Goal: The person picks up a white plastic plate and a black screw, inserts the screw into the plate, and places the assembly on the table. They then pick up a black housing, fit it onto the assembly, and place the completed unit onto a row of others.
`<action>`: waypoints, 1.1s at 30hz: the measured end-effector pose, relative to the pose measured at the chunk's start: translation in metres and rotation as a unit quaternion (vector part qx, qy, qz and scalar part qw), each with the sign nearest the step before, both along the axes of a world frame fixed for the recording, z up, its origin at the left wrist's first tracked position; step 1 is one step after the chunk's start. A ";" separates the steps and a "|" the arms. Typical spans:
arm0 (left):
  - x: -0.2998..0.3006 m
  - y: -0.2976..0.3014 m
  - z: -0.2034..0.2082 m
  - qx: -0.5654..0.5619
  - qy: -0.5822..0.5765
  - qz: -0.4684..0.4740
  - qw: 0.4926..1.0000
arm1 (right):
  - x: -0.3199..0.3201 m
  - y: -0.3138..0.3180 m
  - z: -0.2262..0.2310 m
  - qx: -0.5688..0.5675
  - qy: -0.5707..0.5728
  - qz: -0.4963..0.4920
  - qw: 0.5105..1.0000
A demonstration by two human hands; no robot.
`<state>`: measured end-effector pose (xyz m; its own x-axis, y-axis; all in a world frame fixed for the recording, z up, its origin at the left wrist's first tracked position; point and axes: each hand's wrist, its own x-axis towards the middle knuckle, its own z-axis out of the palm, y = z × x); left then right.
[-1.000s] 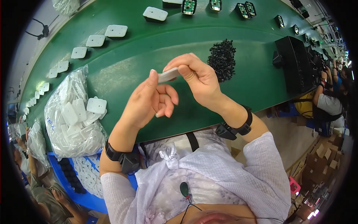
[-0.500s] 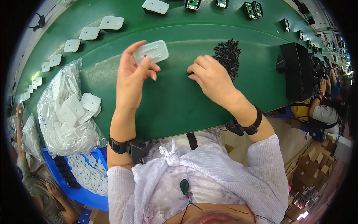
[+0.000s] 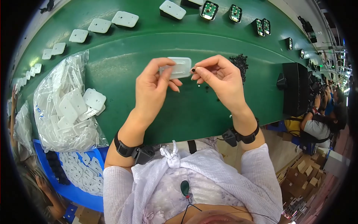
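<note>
1. the left hand (image 3: 151, 87) has its grip closed on a small white plastic plate (image 3: 176, 67), thumb on the near face and fingers behind, holding it up above the green tabletop (image 3: 123, 48).
2. the right hand (image 3: 220, 80) has its grip pinched shut on a tiny black part (image 3: 193, 69), held right at the plate's right edge; whether the part touches the plate i cannot tell.
3. just beyond the right grip, a little to its right, a heap of small black parts (image 3: 239, 63) lies on the tabletop, and a few loose black specks lie under the two hands.
4. well to the left of the left grip sits a clear plastic bag (image 3: 61, 108) stuffed with more white plates, several of them spilling at its mouth.
5. nearer the body than that bag, off the tabletop's edge, a blue bin (image 3: 80, 179) holds still more white plates.
6. far beyond both grips a row of white plates (image 3: 100, 25) lies along the tabletop, and further right a row of small green-faced units (image 3: 209, 10).
7. to the right of the right grip stands a black box (image 3: 294, 89).
8. both wrists wear black bands.
</note>
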<state>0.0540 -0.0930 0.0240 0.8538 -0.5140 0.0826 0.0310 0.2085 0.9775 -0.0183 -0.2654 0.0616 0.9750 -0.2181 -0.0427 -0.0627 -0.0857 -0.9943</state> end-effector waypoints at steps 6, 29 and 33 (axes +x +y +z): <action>-0.005 -0.003 0.005 -0.021 -0.012 0.001 1.000 | 0.009 0.022 0.000 0.150 -0.054 -0.003 0.987; -0.014 -0.005 0.012 -0.071 0.024 0.009 0.997 | 0.005 0.038 -0.008 -0.046 -0.088 -0.088 0.991; -0.010 -0.001 0.002 -0.031 -0.043 0.020 0.998 | 0.004 0.049 -0.015 -0.105 -0.118 -0.103 0.982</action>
